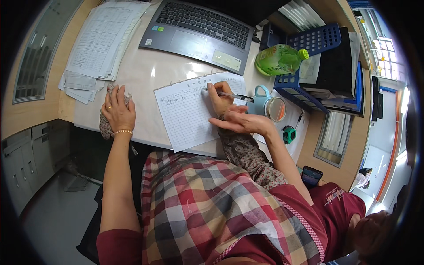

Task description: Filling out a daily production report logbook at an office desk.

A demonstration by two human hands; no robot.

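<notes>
Slantwise, a slim pen (239, 96) juts from the right hand (221, 101)

Bright light, glare spots on the desk (148, 62), washed-out window (386, 51) at right, bent edges, dark corners

My left hand (119, 111) is palm down, kinda loosely spread, forearm (117, 176) pretty straight. Right hand (222, 102) is curled into a pinch tbh.

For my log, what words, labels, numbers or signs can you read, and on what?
I won't copy wording, only place it.
Form: printed heading; row entries too small.
Papers: print too small.
Laptop stickers: too small.
Keyboard: key marks too small.
Bottle: markings unclear.
Maroon sleeve: pale lettering, unclear.
</notes>
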